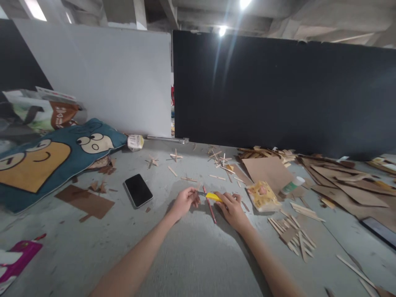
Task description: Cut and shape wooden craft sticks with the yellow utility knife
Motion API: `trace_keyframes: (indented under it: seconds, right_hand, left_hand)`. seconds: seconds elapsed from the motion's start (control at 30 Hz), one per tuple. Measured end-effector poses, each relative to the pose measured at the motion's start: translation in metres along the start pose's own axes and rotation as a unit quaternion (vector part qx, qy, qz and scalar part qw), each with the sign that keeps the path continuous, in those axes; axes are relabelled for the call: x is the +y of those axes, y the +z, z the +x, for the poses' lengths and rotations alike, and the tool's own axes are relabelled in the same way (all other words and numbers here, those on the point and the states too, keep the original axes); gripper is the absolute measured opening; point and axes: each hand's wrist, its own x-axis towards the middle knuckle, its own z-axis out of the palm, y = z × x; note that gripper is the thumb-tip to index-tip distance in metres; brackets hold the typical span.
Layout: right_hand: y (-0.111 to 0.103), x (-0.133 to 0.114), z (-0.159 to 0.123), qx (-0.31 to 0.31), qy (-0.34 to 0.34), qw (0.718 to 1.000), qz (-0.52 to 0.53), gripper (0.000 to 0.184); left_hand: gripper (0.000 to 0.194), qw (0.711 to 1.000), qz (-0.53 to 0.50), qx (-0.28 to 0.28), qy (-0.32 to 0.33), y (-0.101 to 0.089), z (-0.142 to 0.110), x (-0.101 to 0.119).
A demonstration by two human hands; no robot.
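Observation:
A yellow box cutter (213, 197) is gripped in my right hand (232, 211), its grey blade end pointing left toward my other hand. My left hand (185, 201) is closed in a pinch close to the blade; whatever its fingertips hold is too small to make out. Under the cutter a red pencil (212, 212) lies slanting on the grey tabletop (192, 255). Just beyond my hands are loose wooden sticks (217, 177) and a small crossed-stick piece (176, 155).
Left of my hands lie a black-screened phone (138, 190), brown cardboard (85, 201) and a blue cushion (62, 156). To the right are a yellow packet (262, 196), a glue stick (292, 185), a stick pile (293, 235), cardboard sheets (349, 185) and another phone (379, 232). Dark panel (278, 95) behind.

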Motion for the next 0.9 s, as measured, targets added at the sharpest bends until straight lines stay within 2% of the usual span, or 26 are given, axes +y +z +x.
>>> trace_keyframes:
  seconds: [0.37, 0.63, 0.9]
  right_hand:
    - [0.0004, -0.0009, -0.0004, 0.001, -0.001, 1.0, -0.002, 0.039]
    - [-0.001, -0.0038, 0.0005, -0.004, 0.006, 1.0, 0.0, 0.037]
    - [-0.0002, -0.0035, 0.0028, 0.006, 0.002, 1.0, 0.0, 0.033]
  left_hand:
    - [0.058, 1.0, -0.004, 0.002, 0.004, 0.0001, 0.0002, -0.0003]
    - [0.066, 1.0, 0.0, 0.003, 0.001, 0.0002, -0.0006, 0.0]
    - [0.065, 1.0, -0.002, 0.001, 0.01, -0.0001, 0.0026, -0.0031]
